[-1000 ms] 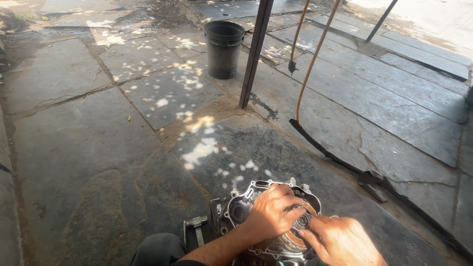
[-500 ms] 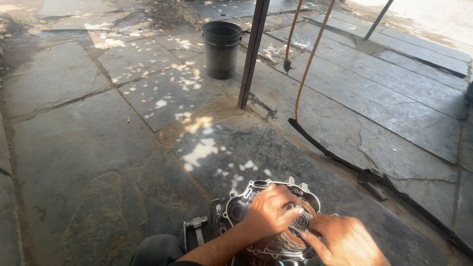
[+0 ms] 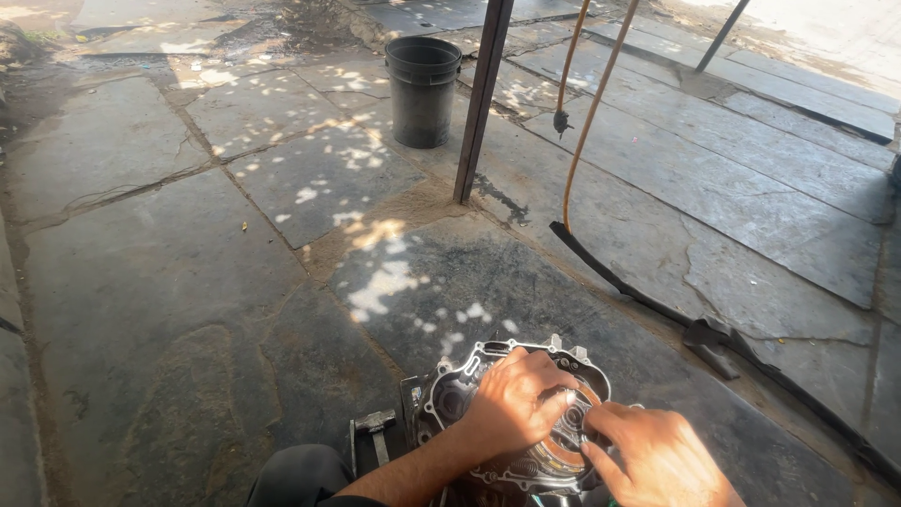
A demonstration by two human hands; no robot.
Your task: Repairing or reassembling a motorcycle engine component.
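A grey metal engine case (image 3: 450, 394) lies on the stone floor at the bottom middle, with a round clutch assembly (image 3: 563, 441) showing an orange ring inside it. My left hand (image 3: 511, 404) is curled over the top of the round assembly, fingers pressed on it. My right hand (image 3: 657, 455) comes in from the lower right, its fingertips touching the assembly's right edge. The hands hide most of the round part.
A hammer (image 3: 375, 432) lies just left of the case. A black bucket (image 3: 422, 89) stands at the back beside a dark metal post (image 3: 479, 103). An orange hose (image 3: 587, 122) hangs down to a black strip (image 3: 676, 314) along the floor. My dark-clad knee (image 3: 300, 479) shows at the bottom.
Both hands stay on the round assembly with only small finger shifts; the view has tilted slightly.
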